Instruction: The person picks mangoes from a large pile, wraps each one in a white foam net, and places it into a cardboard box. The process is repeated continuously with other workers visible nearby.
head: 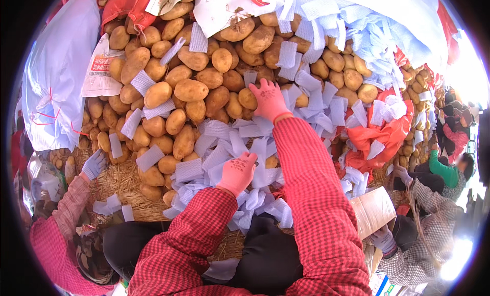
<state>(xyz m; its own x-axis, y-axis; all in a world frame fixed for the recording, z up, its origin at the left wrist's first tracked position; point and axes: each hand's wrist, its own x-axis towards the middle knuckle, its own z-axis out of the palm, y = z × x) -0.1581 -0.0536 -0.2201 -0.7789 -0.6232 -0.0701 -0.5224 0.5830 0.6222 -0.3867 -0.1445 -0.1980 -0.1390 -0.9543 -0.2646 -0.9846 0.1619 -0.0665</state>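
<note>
My left hand [238, 173], in a pink glove, is curled above a heap of loose white foam net sleeves. Its fingertips pinch the edge of one foam net sleeve [260, 158]; part of that grip is hidden. Farther forward, my right hand [270, 100], also gloved in pink, reaches onto the potato pile with its fingers apart. Those fingertips are beside a potato [247, 99], and a small foam sleeve [250, 77] lies just past them. Bare potatoes [191, 90] fill the area ahead and to the left, with a few foam sleeves scattered on them.
Straw [147, 210] covers the ground. A white sack [61, 74] stands left; red mesh bagging [383, 131] lies right. More foam sleeves [367, 32] are heaped at the back. A co-worker's gloved hand [94, 164] touches potatoes at left; another person holds a cardboard box [373, 211] at right.
</note>
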